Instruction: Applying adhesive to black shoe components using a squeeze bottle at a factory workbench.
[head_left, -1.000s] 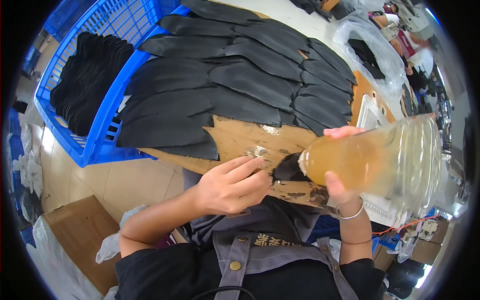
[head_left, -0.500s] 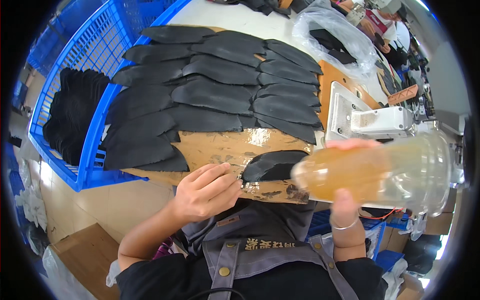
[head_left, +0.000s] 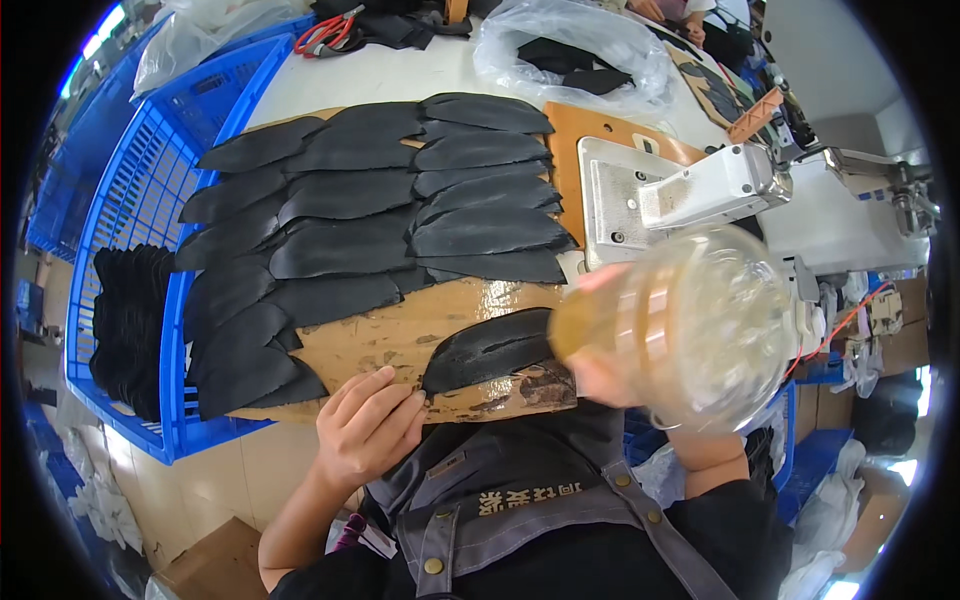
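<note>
My right hand [head_left: 603,382] grips a clear plastic bottle [head_left: 715,320] of yellowish liquid, tilted with its narrow end at the right end of a black leaf-shaped piece [head_left: 490,352]. Leather-like and partly glossy, this piece lies flat on a worn brown board [head_left: 365,335]. Motion blurs the bottle and hides where its tip meets the piece. My left hand [head_left: 365,425] rests at the board's near edge, fingers bent and held together, fingertips against the piece's left end. Its thumb is hidden. Beyond, overlapping rows of similar black pieces [head_left: 345,195] cover the board.
On the left stands a blue plastic crate [head_left: 180,330] with a stack of black pieces [head_left: 130,330]. A white machine arm [head_left: 700,190] stands to the right. Behind are a clear plastic bag [head_left: 500,60] and red-handled scissors [head_left: 325,35]. Another person's hands [head_left: 690,25] show at the far right.
The whole view has shifted, so the board appears further left. The bottle has turned, its base now facing more toward me. My left hand stays by the piece's left end.
</note>
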